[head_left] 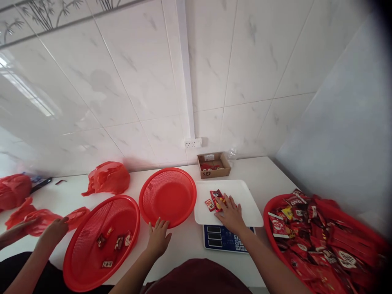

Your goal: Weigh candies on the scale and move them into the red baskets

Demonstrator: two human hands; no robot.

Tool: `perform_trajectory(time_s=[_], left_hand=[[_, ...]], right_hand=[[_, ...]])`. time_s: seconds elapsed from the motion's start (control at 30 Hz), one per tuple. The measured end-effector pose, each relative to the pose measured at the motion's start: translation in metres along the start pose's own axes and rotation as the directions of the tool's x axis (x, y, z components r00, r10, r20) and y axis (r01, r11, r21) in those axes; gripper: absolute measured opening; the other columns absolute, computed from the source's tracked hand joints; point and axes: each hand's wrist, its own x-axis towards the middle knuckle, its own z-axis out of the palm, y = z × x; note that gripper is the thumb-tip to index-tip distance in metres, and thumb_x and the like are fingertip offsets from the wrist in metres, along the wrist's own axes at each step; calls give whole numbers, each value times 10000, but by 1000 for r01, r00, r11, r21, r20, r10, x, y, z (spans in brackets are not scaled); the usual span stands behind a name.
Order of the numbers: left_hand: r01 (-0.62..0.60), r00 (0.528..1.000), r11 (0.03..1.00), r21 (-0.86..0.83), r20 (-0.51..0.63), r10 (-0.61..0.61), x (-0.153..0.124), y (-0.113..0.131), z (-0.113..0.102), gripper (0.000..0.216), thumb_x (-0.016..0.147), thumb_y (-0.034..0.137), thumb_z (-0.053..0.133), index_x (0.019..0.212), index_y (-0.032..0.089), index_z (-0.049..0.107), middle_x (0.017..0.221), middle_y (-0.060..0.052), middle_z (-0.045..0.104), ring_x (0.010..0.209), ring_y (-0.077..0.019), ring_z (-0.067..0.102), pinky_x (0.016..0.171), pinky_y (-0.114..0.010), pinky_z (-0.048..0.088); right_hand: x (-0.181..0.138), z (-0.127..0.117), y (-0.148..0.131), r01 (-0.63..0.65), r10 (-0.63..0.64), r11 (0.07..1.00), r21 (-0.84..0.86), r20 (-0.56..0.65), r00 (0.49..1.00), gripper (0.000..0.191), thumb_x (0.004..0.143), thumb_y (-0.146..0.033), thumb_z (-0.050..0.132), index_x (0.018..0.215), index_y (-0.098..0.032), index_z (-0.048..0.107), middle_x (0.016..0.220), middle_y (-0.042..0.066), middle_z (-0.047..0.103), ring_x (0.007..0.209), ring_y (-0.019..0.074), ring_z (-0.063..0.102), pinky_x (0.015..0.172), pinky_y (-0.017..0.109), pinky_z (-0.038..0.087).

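My left hand rests its spread fingers at the near rim of a red plastic basket, which has nothing in it. Over on the white tray of a digital scale, my right hand lies with fingers apart on a few red snack packets. Its palm hides part of them. A small red-and-white packet lies just left of these. To the right, a large red basket is heaped with red packets.
Left of me, a co-worker's hands handle a red plastic bag. Between us, another red basket holds several packets. A cardboard box stands by the wall behind the scale, and a bunched red bag lies further left.
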Motion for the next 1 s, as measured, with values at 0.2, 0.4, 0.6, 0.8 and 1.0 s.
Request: perform_trajectory(time_s=[0.2, 0.4, 0.6, 0.8, 1.0], left_hand=[[-14, 999, 999, -34, 52, 16, -9, -3, -7, 481, 851, 245, 376, 1321, 204, 472, 1378, -98, 477, 1349, -285, 301, 1083, -597, 129], [-10, 1000, 999, -43, 29, 11, -10, -2, -6, 469, 854, 233, 376, 1310, 216, 486, 1371, -83, 488, 1349, -272, 305, 1098, -577, 107], [-28, 1000, 999, -47, 2, 28, -9, -6, 3, 472, 845, 214, 370, 1300, 213, 495, 1357, -83, 502, 1340, -272, 320, 1095, -587, 111], [-21, 999, 999, -44, -30, 20, -5, -8, 12, 483, 836, 201, 352, 1291, 227, 510, 1346, -84, 510, 1325, -275, 345, 1091, -594, 103], [-26, 998, 998, -54, -50, 24, -4, -11, 20, 495, 827, 195, 373, 1303, 250, 495, 1340, -70, 516, 1322, -269, 350, 1094, -585, 101]], right_hand=[[8, 9, 14, 72, -82, 995, -70, -155, 984, 431, 887, -392, 393, 1302, -320, 488, 1419, 97, 419, 1217, 285, 437, 960, 491, 351], [21, -7, 28, -18, 90, 959, 284, -243, 966, 379, 780, -431, 537, 1109, -267, 633, 1128, 88, 570, 972, 240, 551, 856, 370, 439], [40, -27, 21, -203, 497, 609, 767, -170, 851, 527, 725, -584, 474, 1021, -174, 622, 977, 98, 638, 913, 253, 586, 803, 393, 470], [55, -40, -60, -85, 312, 506, 858, -90, 946, 584, 797, -642, 370, 1139, -215, 576, 963, 67, 687, 771, 195, 646, 641, 316, 522], [71, -45, -98, 157, -133, 826, 541, -84, 988, 653, 824, -594, 397, 1375, -244, 386, 1489, 107, 307, 1357, 256, 284, 1064, 453, 283]])
